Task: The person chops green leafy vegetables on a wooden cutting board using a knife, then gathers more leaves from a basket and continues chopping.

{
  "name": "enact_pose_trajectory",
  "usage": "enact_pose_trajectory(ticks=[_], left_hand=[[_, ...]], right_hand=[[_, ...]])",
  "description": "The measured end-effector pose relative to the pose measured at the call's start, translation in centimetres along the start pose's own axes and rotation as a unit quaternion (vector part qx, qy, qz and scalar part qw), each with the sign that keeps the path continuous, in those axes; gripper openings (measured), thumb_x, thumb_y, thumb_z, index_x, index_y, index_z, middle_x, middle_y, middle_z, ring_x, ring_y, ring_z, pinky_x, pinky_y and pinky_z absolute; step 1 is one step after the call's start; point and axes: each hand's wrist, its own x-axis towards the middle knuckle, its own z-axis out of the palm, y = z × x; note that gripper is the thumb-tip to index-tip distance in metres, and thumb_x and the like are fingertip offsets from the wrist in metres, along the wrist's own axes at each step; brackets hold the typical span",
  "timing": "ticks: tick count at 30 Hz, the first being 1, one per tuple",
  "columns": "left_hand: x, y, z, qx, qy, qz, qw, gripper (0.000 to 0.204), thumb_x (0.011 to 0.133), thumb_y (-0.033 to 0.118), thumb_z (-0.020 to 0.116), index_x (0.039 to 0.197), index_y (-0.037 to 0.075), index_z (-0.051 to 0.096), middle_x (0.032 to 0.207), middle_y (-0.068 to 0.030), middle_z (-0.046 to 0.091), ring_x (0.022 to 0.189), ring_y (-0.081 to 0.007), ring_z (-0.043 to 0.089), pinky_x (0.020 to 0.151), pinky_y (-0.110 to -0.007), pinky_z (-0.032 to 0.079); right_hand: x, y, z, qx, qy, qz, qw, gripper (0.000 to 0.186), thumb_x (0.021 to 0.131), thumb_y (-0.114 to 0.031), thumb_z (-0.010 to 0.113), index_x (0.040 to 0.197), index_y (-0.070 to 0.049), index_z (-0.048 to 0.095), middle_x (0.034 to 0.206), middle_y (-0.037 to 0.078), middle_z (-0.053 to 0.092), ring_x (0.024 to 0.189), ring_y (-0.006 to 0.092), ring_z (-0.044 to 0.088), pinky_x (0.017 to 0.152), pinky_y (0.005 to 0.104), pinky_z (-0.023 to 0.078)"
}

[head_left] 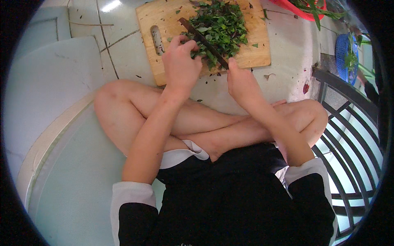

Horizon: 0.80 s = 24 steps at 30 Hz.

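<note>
Head view shows you seated cross-legged on the tiled floor, with a wooden cutting board laid flat just ahead of your knees.

Your left hand rests on the near edge of the pile of chopped green leaves. Its fingers are curled together and pressed down on the leaves, apparently to hold the heap steady and keep the tips tucked back from the blade.

Your right hand is closed around the handle end of a dark knife. The handle itself is hidden inside the grip. The blade runs diagonally up and to the left across the leaves, lying just beside the left knuckles, which seem to serve as its guide.

The leaves occupy the middle and right of the board. The left part, with its slot handle, is mostly bare. Small leaf scraps are scattered on the floor around the board.

Beyond the board, a red basin holds more greens, and a blue basket stands to the right. A dark metal railing runs along your right side.
</note>
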Motion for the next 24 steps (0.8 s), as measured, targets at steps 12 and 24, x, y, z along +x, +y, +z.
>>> enact_pose_trajectory(ticks=[12, 24], left_hand=[[-0.6, 0.8, -0.9, -0.006, -0.023, 0.036, 0.999, 0.020, 0.073, 0.007, 0.072, 0.092, 0.001, 0.074, 0.105, -0.0178, 0.064, 0.089, -0.0342, 0.066, 0.079, -0.041, 0.054], [0.1, 0.6, -1.1, -0.017, -0.018, 0.005, 1.000, 0.012, 0.074, 0.004, 0.072, 0.085, 0.004, 0.075, 0.084, -0.0127, 0.068, 0.078, -0.0321, 0.067, 0.074, -0.039, 0.053]], right_hand=[[1.0, -0.8, -0.7, 0.004, 0.005, -0.024, 1.000, 0.022, 0.090, -0.005, 0.049, 0.111, 0.001, 0.046, 0.073, 0.028, 0.064, 0.071, 0.0468, 0.065, 0.061, 0.0544, 0.051], [-0.2, -0.4, -1.9, 0.093, 0.092, -0.098, 0.987, 0.020, 0.091, -0.006, 0.055, 0.107, -0.001, 0.045, 0.066, 0.029, 0.059, 0.066, 0.0492, 0.060, 0.055, 0.0563, 0.044]])
